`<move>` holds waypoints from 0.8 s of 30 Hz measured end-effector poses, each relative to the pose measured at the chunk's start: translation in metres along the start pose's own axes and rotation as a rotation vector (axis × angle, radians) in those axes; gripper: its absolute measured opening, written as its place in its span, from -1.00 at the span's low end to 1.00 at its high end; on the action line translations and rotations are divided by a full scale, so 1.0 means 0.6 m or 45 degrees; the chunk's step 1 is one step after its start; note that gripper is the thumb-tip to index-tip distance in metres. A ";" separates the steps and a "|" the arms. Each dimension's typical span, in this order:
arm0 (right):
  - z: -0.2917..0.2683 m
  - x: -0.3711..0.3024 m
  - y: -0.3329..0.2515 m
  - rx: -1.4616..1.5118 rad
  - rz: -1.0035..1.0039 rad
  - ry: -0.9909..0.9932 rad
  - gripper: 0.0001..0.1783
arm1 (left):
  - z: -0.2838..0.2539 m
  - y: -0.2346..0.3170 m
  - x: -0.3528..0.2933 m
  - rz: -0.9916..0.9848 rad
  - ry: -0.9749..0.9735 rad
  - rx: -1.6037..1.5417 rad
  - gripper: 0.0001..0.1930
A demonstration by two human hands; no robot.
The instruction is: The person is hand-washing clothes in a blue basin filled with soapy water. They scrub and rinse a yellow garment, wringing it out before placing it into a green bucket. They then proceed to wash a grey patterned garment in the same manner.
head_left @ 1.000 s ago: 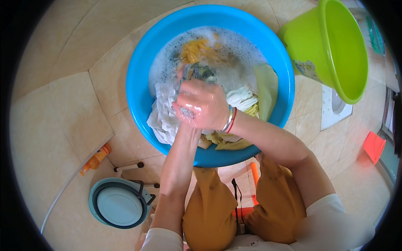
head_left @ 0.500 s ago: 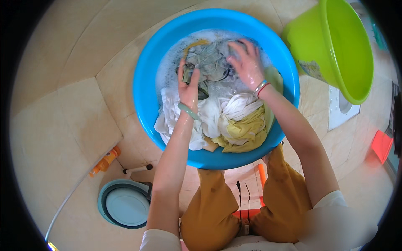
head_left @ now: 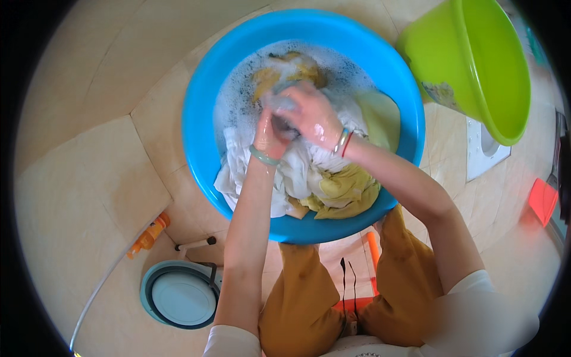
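Note:
A large blue tub (head_left: 200, 131) of sudsy water stands in front of my knees, full of wet clothes. Over its middle my hands meet on a bunched grey garment (head_left: 282, 103), partly smeared by motion. My left hand (head_left: 270, 132), with a pale green bangle at the wrist, is closed round its lower side. From above, my right hand (head_left: 314, 116) grips the same cloth, fingers bent. Beyond them a mustard-yellow cloth (head_left: 300, 64) lies in the foam. Nearer me are white clothes (head_left: 295, 169) and a yellow-green garment (head_left: 351, 193).
A lime-green bucket (head_left: 437, 53) leans over at the far right, beside a white floor fixture (head_left: 479, 154). On the left lie an orange bottle (head_left: 150, 234), a thin hose (head_left: 104, 285) and a grey-blue folding basin (head_left: 181, 302). A red dustpan-like piece (head_left: 542, 202) is at the right.
My right hand has come left and down to join the left one. The spread grey garment is now bunched between them, and the mustard cloth beyond shows more.

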State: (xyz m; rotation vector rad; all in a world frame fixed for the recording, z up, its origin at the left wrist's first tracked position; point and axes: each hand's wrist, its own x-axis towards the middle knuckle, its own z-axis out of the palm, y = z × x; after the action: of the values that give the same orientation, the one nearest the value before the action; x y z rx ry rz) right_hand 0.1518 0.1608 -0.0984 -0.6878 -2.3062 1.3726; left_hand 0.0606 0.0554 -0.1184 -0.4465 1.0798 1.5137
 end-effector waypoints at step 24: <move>0.006 0.003 -0.128 -0.161 -0.509 0.203 -0.82 | 0.050 -0.004 -0.066 0.490 0.108 -0.293 -0.54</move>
State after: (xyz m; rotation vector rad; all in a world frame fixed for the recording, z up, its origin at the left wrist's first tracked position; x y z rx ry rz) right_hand 0.1313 0.1280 -0.0316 -0.3294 -2.2593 0.9634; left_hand 0.0817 0.0569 -0.0736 -0.4830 1.1048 1.9869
